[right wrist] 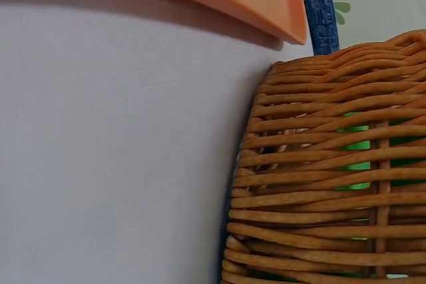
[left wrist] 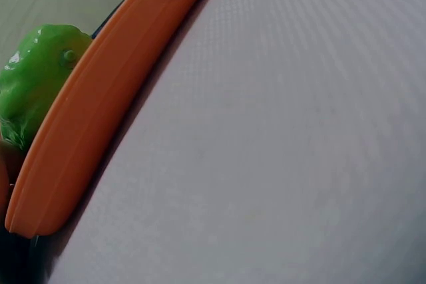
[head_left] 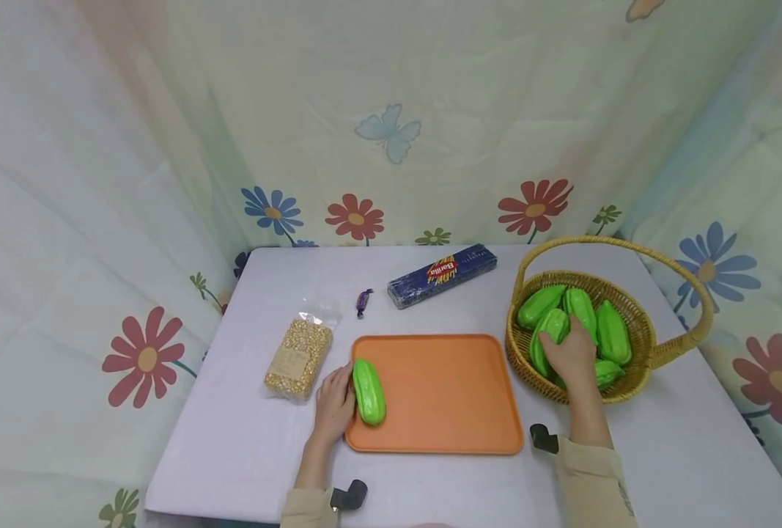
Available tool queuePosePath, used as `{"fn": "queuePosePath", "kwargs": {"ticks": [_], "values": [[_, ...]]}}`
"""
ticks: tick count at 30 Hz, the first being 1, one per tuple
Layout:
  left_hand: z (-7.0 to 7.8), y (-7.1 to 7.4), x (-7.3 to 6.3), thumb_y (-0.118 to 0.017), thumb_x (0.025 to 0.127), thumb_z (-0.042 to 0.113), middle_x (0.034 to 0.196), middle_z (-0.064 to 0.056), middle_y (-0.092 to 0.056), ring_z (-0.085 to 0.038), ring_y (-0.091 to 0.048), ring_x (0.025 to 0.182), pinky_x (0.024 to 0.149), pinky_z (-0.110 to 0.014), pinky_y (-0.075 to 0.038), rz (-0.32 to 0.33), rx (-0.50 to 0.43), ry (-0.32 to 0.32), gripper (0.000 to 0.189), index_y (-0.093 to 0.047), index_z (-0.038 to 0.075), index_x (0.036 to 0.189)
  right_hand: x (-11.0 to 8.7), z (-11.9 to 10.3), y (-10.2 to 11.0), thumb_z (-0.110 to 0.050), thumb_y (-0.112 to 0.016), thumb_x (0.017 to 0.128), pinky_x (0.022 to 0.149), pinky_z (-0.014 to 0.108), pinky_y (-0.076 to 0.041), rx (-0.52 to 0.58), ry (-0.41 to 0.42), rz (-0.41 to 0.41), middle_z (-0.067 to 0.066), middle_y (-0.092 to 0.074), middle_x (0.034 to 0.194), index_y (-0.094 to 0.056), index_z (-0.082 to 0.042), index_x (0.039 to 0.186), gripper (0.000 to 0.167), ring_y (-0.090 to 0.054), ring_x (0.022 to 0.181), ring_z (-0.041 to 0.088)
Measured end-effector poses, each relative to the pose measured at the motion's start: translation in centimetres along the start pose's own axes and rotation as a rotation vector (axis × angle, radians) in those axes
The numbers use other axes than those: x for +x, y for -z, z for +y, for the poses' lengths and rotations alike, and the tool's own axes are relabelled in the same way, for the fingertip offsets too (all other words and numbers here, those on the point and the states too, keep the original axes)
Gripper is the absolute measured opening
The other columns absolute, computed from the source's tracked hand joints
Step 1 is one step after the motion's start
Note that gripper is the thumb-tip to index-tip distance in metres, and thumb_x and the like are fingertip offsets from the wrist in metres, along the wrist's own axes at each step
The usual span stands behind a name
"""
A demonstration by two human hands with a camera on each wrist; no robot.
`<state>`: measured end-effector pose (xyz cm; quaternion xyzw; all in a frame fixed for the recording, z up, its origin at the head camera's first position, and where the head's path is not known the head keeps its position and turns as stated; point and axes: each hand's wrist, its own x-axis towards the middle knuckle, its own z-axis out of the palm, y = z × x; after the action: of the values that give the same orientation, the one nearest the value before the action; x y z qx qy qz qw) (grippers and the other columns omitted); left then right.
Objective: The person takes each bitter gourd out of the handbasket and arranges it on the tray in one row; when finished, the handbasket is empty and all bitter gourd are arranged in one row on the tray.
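My left hand (head_left: 335,405) rests at the left rim of an orange tray (head_left: 450,396), its fingertips beside a glossy green ridged vegetable (head_left: 369,392). That vegetable lies lengthwise along the tray's left side; in the left wrist view its knobbed end (left wrist: 68,58) shows above the tray wall (left wrist: 100,108). On the right, my right hand (head_left: 572,356) reaches into a wicker basket (head_left: 643,330) and grips a similar green vegetable (head_left: 547,337), thumb on its near side. Several more green vegetables (head_left: 613,334) lie around it. The right wrist view shows the basket's woven wall (right wrist: 319,184), with green between the canes.
Left of the tray lies a clear bag of yellow kernels (head_left: 298,359). A small purple wrapped candy (head_left: 363,302) and a blue Barilla spaghetti box (head_left: 442,276) are behind the tray. The basket's tall handle (head_left: 684,275) arches up. A flowered curtain (head_left: 391,95) stands behind the white table (head_left: 232,455).
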<state>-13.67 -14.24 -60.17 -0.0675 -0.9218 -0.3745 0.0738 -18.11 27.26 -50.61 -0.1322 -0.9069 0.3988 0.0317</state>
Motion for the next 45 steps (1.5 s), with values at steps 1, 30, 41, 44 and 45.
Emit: {"fn": "queuePosePath", "kwargs": {"ticks": [1,30,41,44,45], "values": [[0.0,0.0,0.0,-0.047,0.092,0.009,0.136,-0.009,-0.046,-0.029,-0.034,0.126,0.102,-0.052,-0.021,0.0,-0.002,0.001,0.047,-0.04,0.008,0.138,-0.1,-0.1,0.0,-0.03,-0.046,0.092,0.097,0.065,-0.02,0.005,0.004,0.005,0.038,-0.017,0.139,-0.006,0.011,0.142,0.075,-0.017,0.125,0.055],[-0.1,-0.3,0.0,-0.047,0.093,0.01,0.135,-0.009,-0.046,-0.03,-0.035,0.125,0.102,-0.053,-0.022,0.012,0.001,0.0,0.046,-0.041,0.008,0.138,-2.1,-3.1,-0.2,-0.03,-0.052,0.09,0.084,0.057,-0.038,0.114,0.125,0.133,0.032,-0.031,0.137,-0.017,0.003,0.144,0.072,-0.044,0.107,0.045],[-0.1,-0.2,0.0,-0.047,0.093,0.009,0.135,-0.009,-0.047,-0.03,-0.036,0.125,0.102,-0.052,-0.022,0.012,0.007,0.004,0.046,-0.041,0.008,0.138,-3.2,-4.5,-1.7,-0.031,-0.052,0.091,0.079,0.053,-0.042,0.119,0.176,0.084,0.028,-0.034,0.137,-0.019,0.0,0.144,0.071,-0.047,0.104,0.041],[-0.1,-0.2,0.0,-0.048,0.093,0.009,0.135,-0.009,-0.047,-0.03,-0.036,0.125,0.102,-0.053,-0.022,0.015,0.008,0.002,0.045,-0.041,0.008,0.138,-3.4,-4.9,-2.2,-0.032,-0.053,0.091,0.077,0.052,-0.044,0.129,0.191,0.057,0.028,-0.035,0.136,-0.02,-0.001,0.144,0.07,-0.049,0.104,0.04],[-0.1,-0.2,0.0,-0.048,0.093,0.009,0.135,-0.009,-0.047,-0.03,-0.036,0.125,0.102,-0.053,-0.022,0.014,0.005,0.003,0.045,-0.041,0.008,0.138,-3.4,-5.0,-2.4,-0.032,-0.053,0.091,0.077,0.052,-0.045,0.133,0.198,0.049,0.028,-0.035,0.136,-0.02,-0.001,0.144,0.07,-0.05,0.105,0.04]]}}
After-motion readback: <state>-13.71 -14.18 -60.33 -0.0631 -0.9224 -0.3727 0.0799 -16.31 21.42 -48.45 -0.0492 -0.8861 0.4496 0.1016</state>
